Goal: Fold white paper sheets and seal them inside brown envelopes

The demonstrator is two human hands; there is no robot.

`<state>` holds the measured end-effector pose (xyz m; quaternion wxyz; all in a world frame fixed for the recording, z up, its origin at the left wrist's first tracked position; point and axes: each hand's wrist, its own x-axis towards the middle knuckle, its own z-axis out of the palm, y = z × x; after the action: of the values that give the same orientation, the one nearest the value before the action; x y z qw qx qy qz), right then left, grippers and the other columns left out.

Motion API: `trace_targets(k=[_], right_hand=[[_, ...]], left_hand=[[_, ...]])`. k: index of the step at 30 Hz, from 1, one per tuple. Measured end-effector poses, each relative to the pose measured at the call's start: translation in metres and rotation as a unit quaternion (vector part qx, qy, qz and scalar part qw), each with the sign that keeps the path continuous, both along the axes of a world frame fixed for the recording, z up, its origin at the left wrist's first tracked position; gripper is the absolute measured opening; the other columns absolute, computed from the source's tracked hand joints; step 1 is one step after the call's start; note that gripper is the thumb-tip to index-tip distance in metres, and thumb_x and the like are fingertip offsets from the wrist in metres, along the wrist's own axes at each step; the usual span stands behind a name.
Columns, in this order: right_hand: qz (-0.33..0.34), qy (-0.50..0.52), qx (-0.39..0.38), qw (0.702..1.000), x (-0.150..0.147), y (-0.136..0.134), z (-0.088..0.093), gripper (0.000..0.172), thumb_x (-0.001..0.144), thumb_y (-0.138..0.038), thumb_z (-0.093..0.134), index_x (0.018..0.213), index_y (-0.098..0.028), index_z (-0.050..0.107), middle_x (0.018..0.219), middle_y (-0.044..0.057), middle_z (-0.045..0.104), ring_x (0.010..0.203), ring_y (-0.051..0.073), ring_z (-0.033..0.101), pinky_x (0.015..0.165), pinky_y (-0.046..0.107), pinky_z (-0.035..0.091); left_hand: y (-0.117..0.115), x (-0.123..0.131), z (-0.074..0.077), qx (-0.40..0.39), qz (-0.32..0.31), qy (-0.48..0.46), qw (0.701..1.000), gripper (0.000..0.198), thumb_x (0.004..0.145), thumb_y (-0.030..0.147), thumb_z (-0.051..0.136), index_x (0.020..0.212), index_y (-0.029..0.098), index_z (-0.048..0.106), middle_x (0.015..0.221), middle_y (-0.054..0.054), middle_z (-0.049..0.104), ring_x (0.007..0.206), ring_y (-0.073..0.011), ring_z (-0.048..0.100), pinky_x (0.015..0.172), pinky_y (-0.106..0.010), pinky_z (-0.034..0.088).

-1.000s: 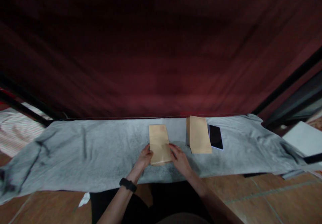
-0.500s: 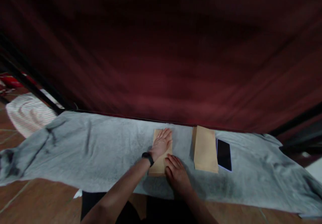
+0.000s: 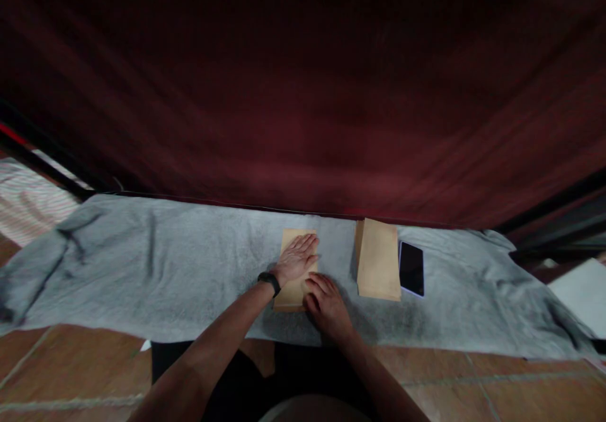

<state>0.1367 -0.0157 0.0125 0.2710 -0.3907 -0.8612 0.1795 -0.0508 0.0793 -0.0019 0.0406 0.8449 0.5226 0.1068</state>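
A flat brown paper bag, perhaps with others beneath it, lies lengthwise on the grey cloth in front of me. My left hand rests palm down across its upper half, fingers stretched out and pointing up to the right; a dark band is on that wrist. At the bag's lower right edge sits my right hand, its fingertips touching the paper and its fingers loosely bent. The underside of the right hand is hidden. To the right lies a separate stack of brown paper bags, which neither hand touches.
The grey cloth covers the long low surface. Beside the stack is a dark-screened phone or tablet with a purplish edge. A dark red curtain hangs behind. Striped fabric lies far left, and tiled floor shows in front.
My left hand has slid slightly toward me over the paper, and its fingers now point more to the right. The right hand stays at the edge. The whole view has shifted a little.
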Motion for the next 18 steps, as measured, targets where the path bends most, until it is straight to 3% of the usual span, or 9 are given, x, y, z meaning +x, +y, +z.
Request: trace_targets(k=[11,18], right_hand=[[0.022,0.015,-0.020,0.999,0.005,0.002,0.000,0.030,0.096,-0.012,0.048,0.118,-0.023,0.063,0.123,0.007,0.065,0.122,0.022,0.057,0.110,0.046,0.044],[0.010,0.034,-0.027,0.999,0.007,0.003,-0.009,0.033,0.095,-0.010,0.045,0.118,-0.023,0.064,0.121,0.009,0.064,0.119,0.023,0.058,0.107,0.046,0.048]], left_hand=[[-0.070,-0.007,0.003,-0.032,-0.026,-0.010,0.999,0.056,0.106,0.038,0.020,0.157,0.015,0.028,0.165,-0.008,0.029,0.154,-0.0166,0.019,0.126,-0.038,0.013],[-0.111,-0.031,0.021,-0.081,-0.084,0.001,0.993,0.054,0.107,0.039,0.022,0.159,0.022,0.025,0.166,-0.002,0.025,0.154,-0.0140,0.015,0.126,-0.034,0.011]])
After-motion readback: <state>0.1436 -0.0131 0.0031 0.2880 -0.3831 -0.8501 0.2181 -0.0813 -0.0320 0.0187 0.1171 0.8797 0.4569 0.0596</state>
